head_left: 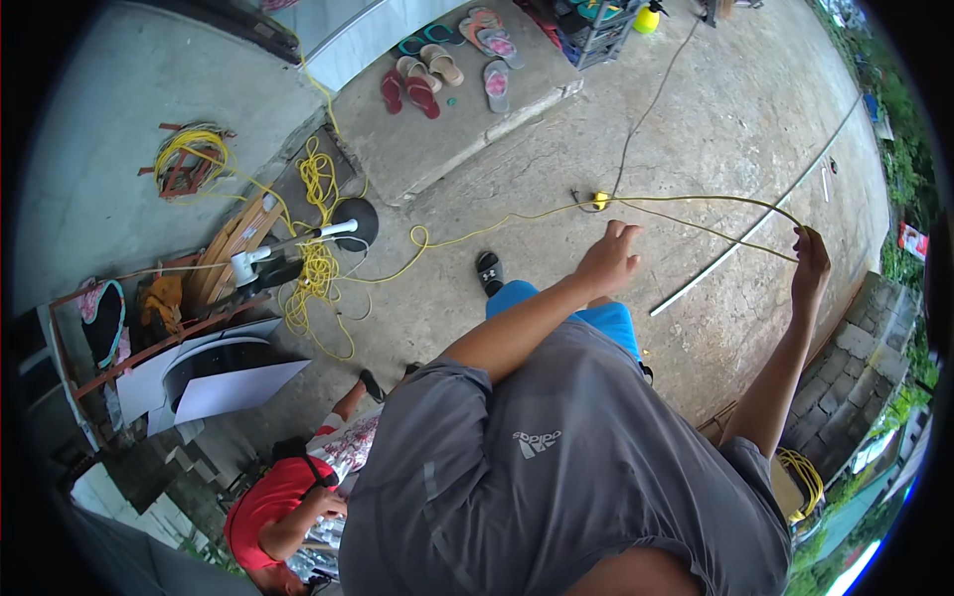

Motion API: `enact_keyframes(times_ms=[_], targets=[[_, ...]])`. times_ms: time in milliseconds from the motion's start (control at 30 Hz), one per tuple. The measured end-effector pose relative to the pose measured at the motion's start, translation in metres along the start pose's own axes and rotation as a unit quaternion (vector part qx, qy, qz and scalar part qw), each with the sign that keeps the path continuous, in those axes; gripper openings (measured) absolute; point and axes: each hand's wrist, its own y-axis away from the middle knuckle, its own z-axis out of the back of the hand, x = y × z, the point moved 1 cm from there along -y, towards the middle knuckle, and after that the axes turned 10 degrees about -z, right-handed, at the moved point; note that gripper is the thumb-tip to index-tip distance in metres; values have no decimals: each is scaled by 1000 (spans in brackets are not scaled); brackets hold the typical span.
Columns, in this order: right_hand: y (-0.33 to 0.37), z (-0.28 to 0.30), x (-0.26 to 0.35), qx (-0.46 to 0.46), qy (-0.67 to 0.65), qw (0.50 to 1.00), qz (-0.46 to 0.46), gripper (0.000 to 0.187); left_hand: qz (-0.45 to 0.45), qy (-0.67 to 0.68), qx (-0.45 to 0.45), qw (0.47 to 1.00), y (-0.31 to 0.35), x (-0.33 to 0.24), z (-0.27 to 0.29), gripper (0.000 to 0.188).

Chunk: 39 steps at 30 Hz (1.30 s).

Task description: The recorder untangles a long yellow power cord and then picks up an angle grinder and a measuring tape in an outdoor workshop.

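Note:
My right hand (812, 260), held out to the right, is closed on a yellow cord (730, 198). Two strands of it run leftward from my fingers, one arching above the other. Further left the cord trails over the concrete, with a small loop, to a tangled yellow pile (316, 273). In front of my body, my left hand (608, 256) has loosely bent fingers with a gap between them, and I see nothing in it. Just beyond it lies a small yellow fitting (599, 201), apparently joined to a dark grey cable (636, 124).
A long pale pole (760, 221) lies diagonally on the floor. Slippers (422, 84) sit on a raised concrete step (477, 139). On the left are a standing fan (353, 225), wood boards (234, 248) and white panels (238, 392). A person in red (268, 517) is behind left; grey blocks (845, 368) line the right.

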Motion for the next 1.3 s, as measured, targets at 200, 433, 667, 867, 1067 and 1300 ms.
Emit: enact_keyframes(times_ms=[200,433,667,867,1067,1300], targets=[[-107,49,-27,-8,-23,998,58,19,52,-67,5,996,-11,41,-38,40],[-277,147,-33,-92,56,976,190,24,138,-41,-1,990,-3,44,-55,36],[-338,198,45,-222,91,876,419,28,204,-34,-26,978,-8,77,-35,35],[-327,144,9,29,49,957,284,18,241,-20,-28,970,-68,98,0,34],[-243,1,-46,210,123,950,196,16,265,30,-25,963,-132,94,39,33],[-132,-165,-110,345,-57,935,60,38,353,62,-34,933,-158,88,33,33]])
